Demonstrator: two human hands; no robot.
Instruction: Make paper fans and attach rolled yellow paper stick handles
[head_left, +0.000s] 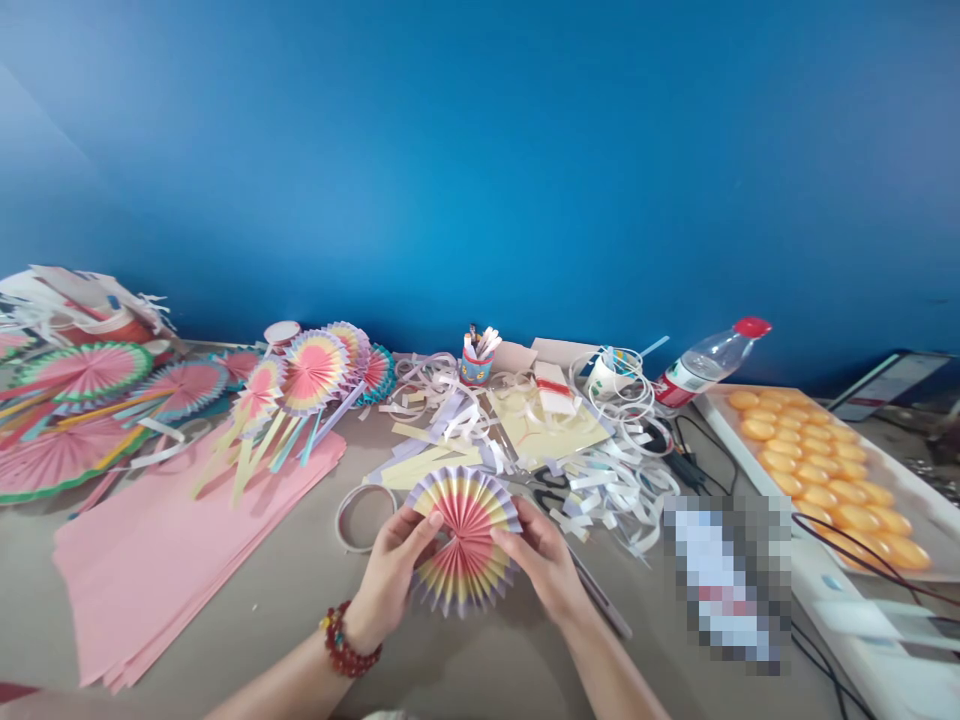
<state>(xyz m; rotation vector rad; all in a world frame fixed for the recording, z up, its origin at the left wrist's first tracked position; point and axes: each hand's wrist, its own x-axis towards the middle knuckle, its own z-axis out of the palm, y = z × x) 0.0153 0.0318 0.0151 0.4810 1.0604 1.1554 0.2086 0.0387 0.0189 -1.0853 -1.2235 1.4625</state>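
Note:
Between my two hands, just above the table, is a pleated paper rosette (pixel 466 545) with a pink centre, a yellow ring and a lilac edge. My left hand (pixel 394 565) pinches its left side, thumb on the front face. My right hand (pixel 544 560) grips the right side the same way. A slit shows left of the rosette's centre, by my left thumb. Close to my left hand lies a roll of tape (pixel 341 520). Beyond the rosette, black-handled scissors (pixel 553 488) are partly covered by paper scraps. A grey bar-shaped tool (pixel 606 600) lies beside my right hand.
Pink paper sheets (pixel 172 560) lie at left, with finished paper fans (pixel 315 370) behind. White paper strips (pixel 622 490) heap in the middle, near a pen cup (pixel 477 368). At right are a bottle (pixel 705 365), a tray of yellow oval pieces (pixel 930 490) and black cables (pixel 817 655).

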